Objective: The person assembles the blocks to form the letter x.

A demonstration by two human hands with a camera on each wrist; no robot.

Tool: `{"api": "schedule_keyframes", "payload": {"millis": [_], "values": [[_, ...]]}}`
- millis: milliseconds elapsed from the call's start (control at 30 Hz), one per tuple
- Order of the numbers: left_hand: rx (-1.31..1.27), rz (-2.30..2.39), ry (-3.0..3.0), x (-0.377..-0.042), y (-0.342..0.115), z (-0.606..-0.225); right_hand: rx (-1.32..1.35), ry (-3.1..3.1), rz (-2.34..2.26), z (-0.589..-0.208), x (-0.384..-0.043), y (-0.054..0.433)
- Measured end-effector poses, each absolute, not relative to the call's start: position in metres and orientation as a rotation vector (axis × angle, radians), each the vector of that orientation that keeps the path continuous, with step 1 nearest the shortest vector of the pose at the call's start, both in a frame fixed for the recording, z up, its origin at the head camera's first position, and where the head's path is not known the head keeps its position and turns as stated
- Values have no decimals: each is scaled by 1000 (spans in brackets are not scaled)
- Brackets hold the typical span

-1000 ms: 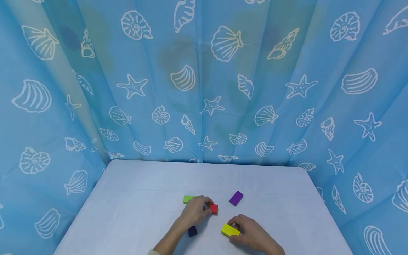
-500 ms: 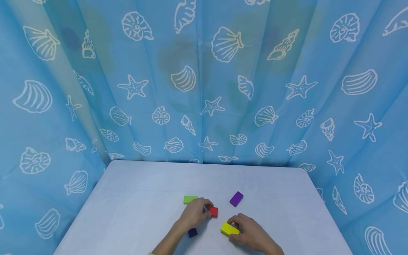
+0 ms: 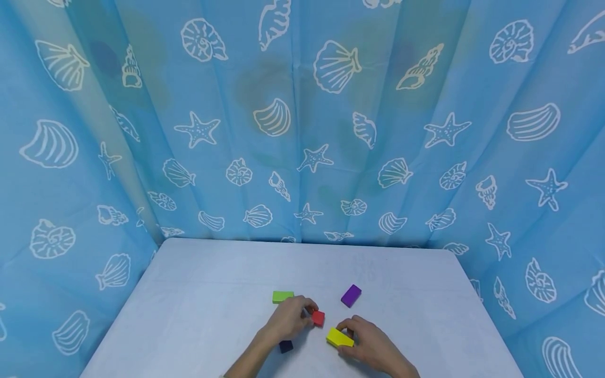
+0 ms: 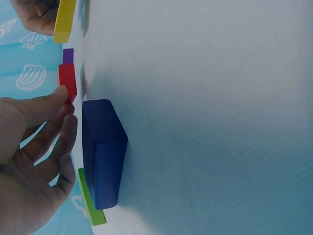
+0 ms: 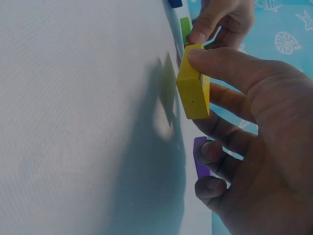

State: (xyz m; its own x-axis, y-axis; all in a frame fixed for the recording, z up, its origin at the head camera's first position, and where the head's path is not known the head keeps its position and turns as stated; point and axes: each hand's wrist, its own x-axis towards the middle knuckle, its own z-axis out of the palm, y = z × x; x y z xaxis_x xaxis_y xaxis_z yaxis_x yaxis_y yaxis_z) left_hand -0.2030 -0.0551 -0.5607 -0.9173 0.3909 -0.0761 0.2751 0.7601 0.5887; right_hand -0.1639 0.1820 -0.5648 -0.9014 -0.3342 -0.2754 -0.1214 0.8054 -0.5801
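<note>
My left hand [image 3: 287,317] pinches a small red block [image 3: 319,318] between thumb and fingertips, slightly above the white table. To its right, my right hand [image 3: 371,344] holds a yellow rectangular block [image 3: 340,337] by its sides, and the right wrist view shows the block's shadow apart from it on the tabletop. A gap separates the red and yellow blocks. A dark blue block [image 4: 105,152] lies on the table below my left hand, partly covered by it in the head view.
Behind my left hand lies a light green block [image 3: 282,296], and a purple block [image 3: 351,295] lies farther back on the right. The white table [image 3: 212,283] ends at a blue curtain [image 3: 302,126] with shell prints, which surrounds its back and sides.
My left hand has brought the red block slightly toward me and to the right. The yellow block in my right hand has shifted a little left, so the two are closer.
</note>
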Motion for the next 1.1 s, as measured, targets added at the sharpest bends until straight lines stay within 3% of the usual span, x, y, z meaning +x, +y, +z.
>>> {"api": "schedule_keyframes", "payload": {"millis": [1100], "values": [[604, 826, 2708, -202, -52, -560, -349, 2703, -759, -567, -164, 181]]}}
